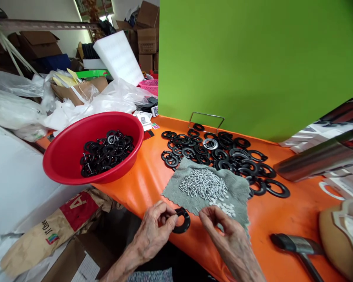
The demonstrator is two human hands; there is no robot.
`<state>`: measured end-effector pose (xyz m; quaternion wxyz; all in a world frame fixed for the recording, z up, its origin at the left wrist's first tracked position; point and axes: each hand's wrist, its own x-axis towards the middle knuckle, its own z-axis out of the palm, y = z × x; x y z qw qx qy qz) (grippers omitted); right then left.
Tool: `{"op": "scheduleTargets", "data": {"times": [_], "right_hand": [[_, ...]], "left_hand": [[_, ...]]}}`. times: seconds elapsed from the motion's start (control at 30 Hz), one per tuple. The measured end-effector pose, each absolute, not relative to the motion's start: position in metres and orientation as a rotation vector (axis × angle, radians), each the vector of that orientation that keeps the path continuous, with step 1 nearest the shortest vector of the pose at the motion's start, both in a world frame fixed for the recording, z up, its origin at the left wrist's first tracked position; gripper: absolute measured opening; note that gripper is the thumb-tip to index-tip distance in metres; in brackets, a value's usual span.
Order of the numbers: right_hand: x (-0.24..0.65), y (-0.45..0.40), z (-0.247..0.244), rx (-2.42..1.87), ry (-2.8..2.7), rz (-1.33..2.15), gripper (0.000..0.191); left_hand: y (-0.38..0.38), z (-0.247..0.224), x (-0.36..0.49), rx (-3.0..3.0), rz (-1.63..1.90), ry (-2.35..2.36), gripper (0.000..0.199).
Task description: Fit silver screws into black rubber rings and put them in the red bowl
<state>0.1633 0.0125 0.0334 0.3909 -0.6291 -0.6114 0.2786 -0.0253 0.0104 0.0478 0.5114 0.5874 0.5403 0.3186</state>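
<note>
Between the thumb and fingers of my left hand (157, 225) is a black ring (186, 224), held just off the front edge of the grey-green cloth. My right hand (223, 231) is pinched at the cloth's near edge, a short way right of the ring. Whatever lies between its fingertips is too small to make out. On the cloth (176, 188) lies a heap of small silver screws (204, 184). Small white pieces (225, 207) lie at the heap's near right side. Behind the cloth spreads a pile of black rings (220, 152), with a pale one (210, 144) among them.
A red basin (59, 164) at left holds black rings with screws standing in some. At right lie a hammer (297, 244) and a metal cylinder (312, 156). A wire stand (207, 114) and a green panel (253, 70) close off the back of the orange table (153, 184).
</note>
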Motion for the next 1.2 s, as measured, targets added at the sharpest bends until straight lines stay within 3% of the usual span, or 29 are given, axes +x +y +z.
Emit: {"op": "scheduleTargets", "data": {"times": [0.13,0.47,0.9,1.2], "right_hand": [[0.172,0.015,0.026,-1.565,-1.573,0.659,0.026],[0.131,-0.021,0.016,-1.27,-1.061,1.256,0.041],[0.141,-0.027,0.026,-1.365,-1.226,1.179,0.04],[0.14,-0.036,0.015,-1.277,-1.115,1.324,0.038]], "left_hand": [[0.01,0.054,-0.017,1.564,0.791,1.343,0.016],[0.01,0.052,-0.008,1.188,0.885,1.124,0.03],[0.005,0.055,-0.007,1.03,0.865,1.023,0.034],[-0.005,0.047,-0.008,1.277,0.805,1.201,0.024]]}}
